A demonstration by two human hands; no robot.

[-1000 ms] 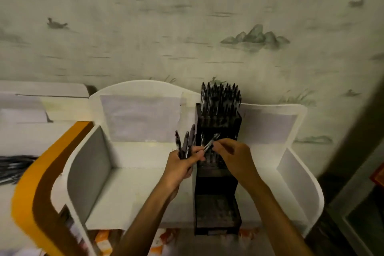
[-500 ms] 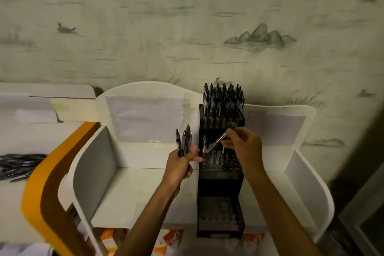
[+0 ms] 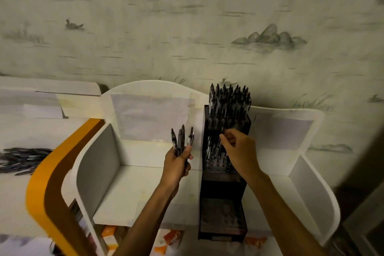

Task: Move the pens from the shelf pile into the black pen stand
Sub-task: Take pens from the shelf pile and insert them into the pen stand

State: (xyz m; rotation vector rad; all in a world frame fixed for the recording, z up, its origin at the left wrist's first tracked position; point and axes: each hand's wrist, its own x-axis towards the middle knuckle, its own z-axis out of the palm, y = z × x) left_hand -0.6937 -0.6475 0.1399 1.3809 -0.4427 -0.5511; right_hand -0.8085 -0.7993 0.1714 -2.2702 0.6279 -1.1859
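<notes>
We see the black pen stand (image 3: pixel 225 164) upright in the white shelf unit (image 3: pixel 133 183), its top tier packed with pens and its middle tier partly filled. Our right hand (image 3: pixel 239 151) reaches into that middle tier, fingers curled around a pen (image 3: pixel 222 134) that is mostly hidden. Our left hand (image 3: pixel 176 164), just beside the stand, grips a bunch of pens (image 3: pixel 182 138) pointing up. The blurred pen pile (image 3: pixel 22 159) lies far left on the shelf.

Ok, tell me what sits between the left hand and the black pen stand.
Nothing: the head view shows only bare white shelf between the left hand, gripping pens, and the stand.
</notes>
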